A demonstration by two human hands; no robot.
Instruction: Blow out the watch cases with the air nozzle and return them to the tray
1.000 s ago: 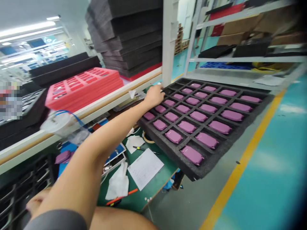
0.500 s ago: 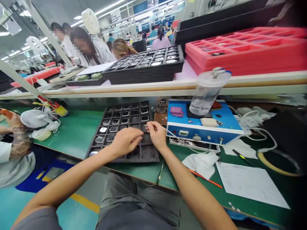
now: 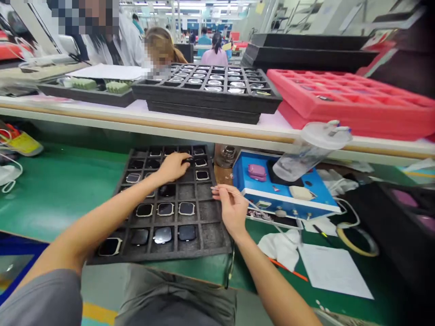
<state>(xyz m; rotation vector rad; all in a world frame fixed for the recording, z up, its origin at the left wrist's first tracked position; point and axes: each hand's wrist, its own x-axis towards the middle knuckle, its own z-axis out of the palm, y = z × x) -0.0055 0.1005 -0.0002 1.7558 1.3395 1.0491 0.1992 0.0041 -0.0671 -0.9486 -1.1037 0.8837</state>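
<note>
A black foam tray (image 3: 210, 230) with square compartments lies on the green bench, and many of its cells hold smartwatch bodies, among them a silver-rimmed watch (image 3: 186, 208). My left hand (image 3: 174, 166) reaches over the tray's far half. Its fingers are pinched at a dark watch part (image 3: 190, 160), mostly covered by the fingertips. At the tray's right edge, my right hand (image 3: 233, 206) is closed on a thin white tube (image 3: 253, 203) between thumb and fingers. The tube's tip points left, above the cells, and its length trails back toward the blue box.
On the right stands a blue box (image 3: 287, 199) with knobs, bearing a clear plastic cup (image 3: 295, 158). A white cloth (image 3: 280, 249), an orange stick (image 3: 288, 269) and a paper sheet (image 3: 335, 271) lie nearby. The shelf (image 3: 102, 115) above carries black trays (image 3: 204, 106) and red foam trays (image 3: 356, 113).
My left hand has moved away from my right hand to the tray's far cells. The right hand still holds the tube beside the tray. The camera view has shifted.
</note>
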